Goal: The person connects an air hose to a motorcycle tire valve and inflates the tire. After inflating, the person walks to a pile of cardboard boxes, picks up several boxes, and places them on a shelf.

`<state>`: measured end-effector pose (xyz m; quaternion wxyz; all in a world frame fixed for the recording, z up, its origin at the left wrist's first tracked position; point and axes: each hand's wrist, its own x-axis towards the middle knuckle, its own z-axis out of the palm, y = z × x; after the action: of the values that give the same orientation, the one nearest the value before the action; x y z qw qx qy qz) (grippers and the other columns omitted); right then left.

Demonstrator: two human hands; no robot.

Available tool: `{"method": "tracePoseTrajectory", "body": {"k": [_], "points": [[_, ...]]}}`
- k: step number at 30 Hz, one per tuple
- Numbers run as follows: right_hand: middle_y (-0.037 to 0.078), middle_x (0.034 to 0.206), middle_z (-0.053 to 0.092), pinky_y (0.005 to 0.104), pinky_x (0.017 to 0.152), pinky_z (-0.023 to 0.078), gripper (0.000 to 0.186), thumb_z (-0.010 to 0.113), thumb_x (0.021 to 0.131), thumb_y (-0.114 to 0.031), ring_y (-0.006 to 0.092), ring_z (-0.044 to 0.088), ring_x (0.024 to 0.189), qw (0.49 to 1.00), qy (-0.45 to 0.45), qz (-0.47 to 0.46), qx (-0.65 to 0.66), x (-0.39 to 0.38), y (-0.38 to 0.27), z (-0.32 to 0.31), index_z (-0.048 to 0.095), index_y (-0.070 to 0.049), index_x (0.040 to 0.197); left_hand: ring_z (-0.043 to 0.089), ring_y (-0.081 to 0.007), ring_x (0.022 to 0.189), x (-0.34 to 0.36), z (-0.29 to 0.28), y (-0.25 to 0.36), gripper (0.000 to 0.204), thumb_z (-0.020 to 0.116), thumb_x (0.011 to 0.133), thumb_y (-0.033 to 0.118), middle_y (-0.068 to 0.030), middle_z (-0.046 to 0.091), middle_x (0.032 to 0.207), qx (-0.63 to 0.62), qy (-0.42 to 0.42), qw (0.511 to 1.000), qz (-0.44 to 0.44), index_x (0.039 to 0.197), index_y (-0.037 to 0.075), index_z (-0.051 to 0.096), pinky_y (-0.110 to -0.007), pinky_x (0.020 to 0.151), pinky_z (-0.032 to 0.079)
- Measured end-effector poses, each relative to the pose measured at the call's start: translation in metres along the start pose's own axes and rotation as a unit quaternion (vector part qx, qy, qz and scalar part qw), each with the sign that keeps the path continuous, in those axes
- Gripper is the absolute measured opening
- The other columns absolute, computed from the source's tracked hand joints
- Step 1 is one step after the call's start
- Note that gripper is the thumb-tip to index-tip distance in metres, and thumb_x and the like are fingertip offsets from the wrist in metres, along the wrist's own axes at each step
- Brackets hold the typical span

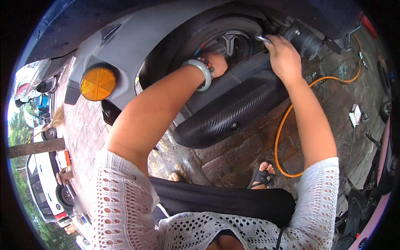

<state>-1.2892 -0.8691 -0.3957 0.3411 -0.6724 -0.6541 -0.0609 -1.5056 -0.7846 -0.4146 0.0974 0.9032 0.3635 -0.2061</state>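
A scooter's rear wheel (230, 44) sits under grey bodywork (123, 41) with a round amber reflector (98, 83). My left hand (213, 64), wearing a jade bangle and beads, reaches in at the wheel rim with fingers curled; what they hold is hidden. My right hand (284, 58) grips a silver metal tool (261, 38), perhaps a wrench, near the tyre's right side, above a black carbon-patterned exhaust cover (216, 116).
An orange hose (283, 116) curves over wet paving on the right. A small white box (355, 114) lies there. My sandaled feet are below. Parked white vehicles (46, 183), a broom (56, 116) and a tree trunk (35, 146) are at left.
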Motion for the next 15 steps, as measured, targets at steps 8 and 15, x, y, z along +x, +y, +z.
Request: {"method": "tracePoseTrajectory", "body": {"k": [8, 15], "points": [[0.02, 0.114, 0.064, 0.0416, 0.095, 0.046, 0.037, 0.048, 0.096, -0.031, 0.0338, 0.06, 0.11, 0.904, -0.374, -0.087, -0.188, 0.055, -0.026, 0.031, 0.063, -0.003, 0.116, 0.056, -0.0348, 0.113, 0.004, 0.031, -0.02, 0.036, 0.046, 0.087, 0.012, -0.0175, 0.058, 0.124, -0.087, 0.006, 0.996, -0.014, 0.117, 0.004, 0.064, -0.038, 0.1, 0.043], [0.008, 0.086, 0.064, 0.0385, 0.067, 0.047, 0.041, 0.048, 0.097, -0.039, 0.0249, 0.059, 0.076, 0.845, -0.53, -0.039, -0.053, 0.084, -0.009, 0.056, 0.066, -0.004, 0.108, 0.052, -0.0368, 0.119, -0.002, 0.0, 0.004, 0.045, 0.056, 0.089, 0.031, -0.0199, 0.054, 0.132, -0.257, 0.036, 0.961, -0.098, 0.125, 0.004, 0.059, -0.038, 0.101, 0.041]]}}
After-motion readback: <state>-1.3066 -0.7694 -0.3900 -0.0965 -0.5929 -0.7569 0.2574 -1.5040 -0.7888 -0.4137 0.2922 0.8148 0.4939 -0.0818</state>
